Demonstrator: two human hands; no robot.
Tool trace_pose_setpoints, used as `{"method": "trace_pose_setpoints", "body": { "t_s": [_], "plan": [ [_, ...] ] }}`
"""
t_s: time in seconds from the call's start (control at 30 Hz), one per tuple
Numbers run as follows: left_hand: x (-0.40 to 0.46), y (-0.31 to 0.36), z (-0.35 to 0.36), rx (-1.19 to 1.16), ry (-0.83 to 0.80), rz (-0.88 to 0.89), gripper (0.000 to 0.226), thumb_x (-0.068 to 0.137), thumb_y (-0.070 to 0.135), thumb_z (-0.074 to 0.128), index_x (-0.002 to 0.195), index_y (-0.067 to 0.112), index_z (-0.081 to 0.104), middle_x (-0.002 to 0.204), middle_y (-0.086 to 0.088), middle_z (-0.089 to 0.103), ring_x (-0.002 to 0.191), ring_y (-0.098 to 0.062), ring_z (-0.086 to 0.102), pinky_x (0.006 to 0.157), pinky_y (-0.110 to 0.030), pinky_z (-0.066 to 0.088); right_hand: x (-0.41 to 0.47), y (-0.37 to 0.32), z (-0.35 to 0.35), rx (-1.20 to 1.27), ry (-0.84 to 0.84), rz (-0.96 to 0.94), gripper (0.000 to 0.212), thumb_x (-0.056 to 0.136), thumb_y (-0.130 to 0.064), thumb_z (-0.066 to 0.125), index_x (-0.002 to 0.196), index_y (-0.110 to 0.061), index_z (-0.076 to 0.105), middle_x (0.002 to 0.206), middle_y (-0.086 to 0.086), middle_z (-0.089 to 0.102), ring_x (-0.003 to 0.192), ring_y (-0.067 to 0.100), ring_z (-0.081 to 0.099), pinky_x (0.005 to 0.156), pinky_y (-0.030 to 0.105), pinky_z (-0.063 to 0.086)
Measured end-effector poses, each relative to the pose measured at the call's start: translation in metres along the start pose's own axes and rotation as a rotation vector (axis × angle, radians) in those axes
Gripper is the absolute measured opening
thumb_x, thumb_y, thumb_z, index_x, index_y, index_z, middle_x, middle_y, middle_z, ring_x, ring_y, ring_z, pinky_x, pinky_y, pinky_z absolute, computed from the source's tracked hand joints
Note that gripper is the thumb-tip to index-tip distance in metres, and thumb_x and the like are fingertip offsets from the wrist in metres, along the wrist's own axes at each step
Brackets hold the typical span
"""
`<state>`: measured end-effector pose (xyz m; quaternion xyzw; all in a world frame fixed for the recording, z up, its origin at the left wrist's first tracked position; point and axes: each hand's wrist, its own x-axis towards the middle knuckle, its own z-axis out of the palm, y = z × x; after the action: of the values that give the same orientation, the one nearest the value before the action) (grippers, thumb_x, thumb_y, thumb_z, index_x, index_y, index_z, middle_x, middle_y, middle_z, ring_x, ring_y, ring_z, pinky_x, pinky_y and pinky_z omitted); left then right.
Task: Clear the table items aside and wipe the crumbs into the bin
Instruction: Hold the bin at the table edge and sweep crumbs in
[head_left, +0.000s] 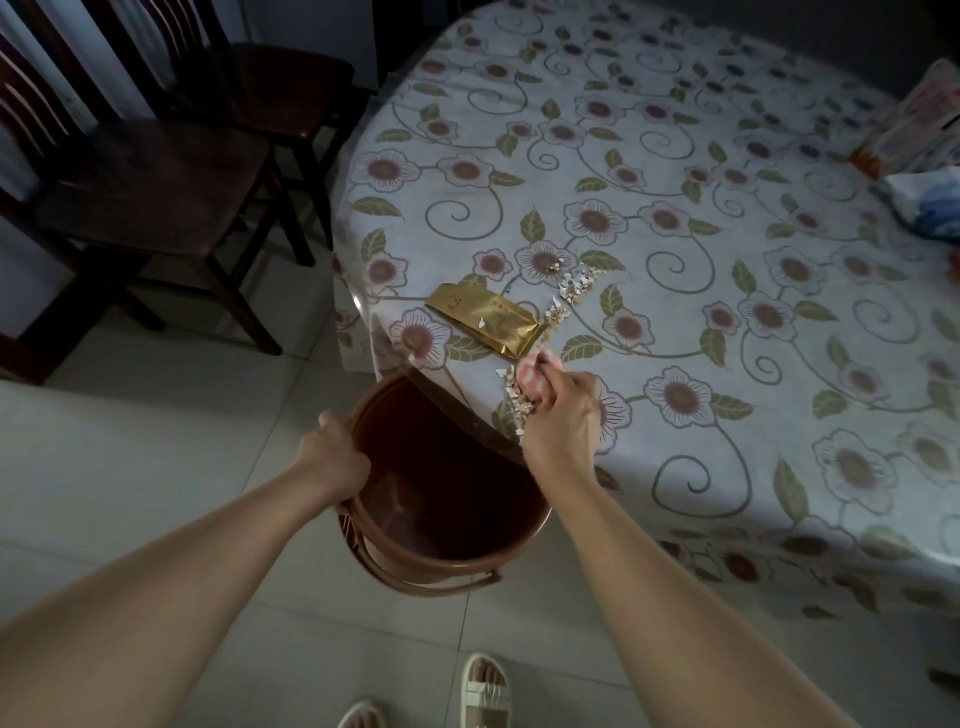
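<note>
Left hand (332, 457): gripping the bin (441, 519) rim, holding it under the table (727, 312) edge.
Right hand (563, 410): clutching a pink cloth (535, 374), sweeping.
Crumbs (519, 400): lying at the edge; more trailing beside the gold packet (485, 319).
Advice: keeping the rim tight below, drawing short strokes.

print on the gold packet (485, 319) is too blurred to read.

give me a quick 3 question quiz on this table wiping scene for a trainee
1. True or false: the left hand grips the rim of the brown bin.
2. What does the right hand hold? A) pink cloth B) spoon C) brush
3. Fill in: a trail of crumbs lies just right of the ____ packet.

Key: 1 true. 2 A, the pink cloth bunched at the table edge. 3 gold.
</note>
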<state>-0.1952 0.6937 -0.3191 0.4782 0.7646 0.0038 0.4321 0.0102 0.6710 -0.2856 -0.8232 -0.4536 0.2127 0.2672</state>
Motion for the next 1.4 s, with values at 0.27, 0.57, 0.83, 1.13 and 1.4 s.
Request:
{"method": "trace_pose_setpoints", "body": {
  "t_s": [0.27, 0.57, 0.83, 1.13, 1.4],
  "plan": [
    [-0.009, 0.003, -0.002, -0.004, -0.019, 0.032, 0.045, 0.089, 0.000, 0.043, 0.131, 0.003, 0.029, 0.124, -0.027, 0.046, 0.088, -0.042, 0.062, 0.044, -0.036, 0.053, -0.069, -0.012, 0.040, 0.033, -0.096, -0.007, 0.059, 0.087, 0.009, 0.044, 0.135, -0.025, 0.046, 0.124, -0.003, 0.040, 0.102, 0.011, 0.048, 0.080, 0.020, 0.037],
    [-0.012, 0.000, -0.008, 0.033, 0.010, 0.099, 0.039, 0.088, -0.001, 0.046, 0.125, 0.004, 0.033, 0.119, -0.026, 0.048, 0.075, -0.036, 0.061, 0.040, -0.033, 0.049, -0.083, -0.019, 0.055, -0.064, -0.153, -0.171, 0.032, 0.089, -0.001, 0.045, 0.112, -0.012, 0.064, 0.110, 0.005, 0.054, 0.094, 0.023, 0.060, 0.072, 0.022, 0.038],
    [-0.012, -0.001, -0.008, 0.047, 0.005, 0.087, 0.048, 0.089, -0.004, 0.040, 0.134, 0.006, 0.029, 0.120, -0.024, 0.048, 0.064, -0.026, 0.056, 0.041, -0.029, 0.049, -0.077, -0.017, 0.058, -0.254, -0.446, -0.034, 0.023, 0.093, -0.011, 0.049, 0.114, -0.008, 0.059, 0.117, 0.011, 0.058, 0.105, 0.028, 0.058, 0.086, 0.035, 0.050],
    [0.002, -0.006, -0.013, 0.025, 0.031, 0.066, 0.028, 0.089, 0.007, 0.046, 0.114, 0.000, 0.038, 0.114, -0.028, 0.051, 0.087, -0.045, 0.063, 0.049, -0.037, 0.054, -0.062, -0.045, -0.014, 0.311, -0.296, -0.058, 0.027, 0.088, 0.006, 0.041, 0.085, -0.009, 0.063, 0.068, 0.016, 0.065, 0.050, 0.022, 0.065, 0.049, 0.037, 0.058],
    [0.007, 0.006, -0.019, 0.029, 0.059, 0.017, 0.039, 0.091, -0.001, 0.038, 0.128, 0.006, 0.032, 0.109, -0.027, 0.053, 0.076, -0.040, 0.064, 0.032, -0.029, 0.045, 0.030, -0.040, -0.067, 0.467, -0.034, 0.108, 0.028, 0.089, 0.002, 0.050, 0.084, -0.021, 0.065, 0.067, 0.006, 0.066, 0.048, 0.016, 0.064, 0.046, 0.030, 0.056]
  ]
}}
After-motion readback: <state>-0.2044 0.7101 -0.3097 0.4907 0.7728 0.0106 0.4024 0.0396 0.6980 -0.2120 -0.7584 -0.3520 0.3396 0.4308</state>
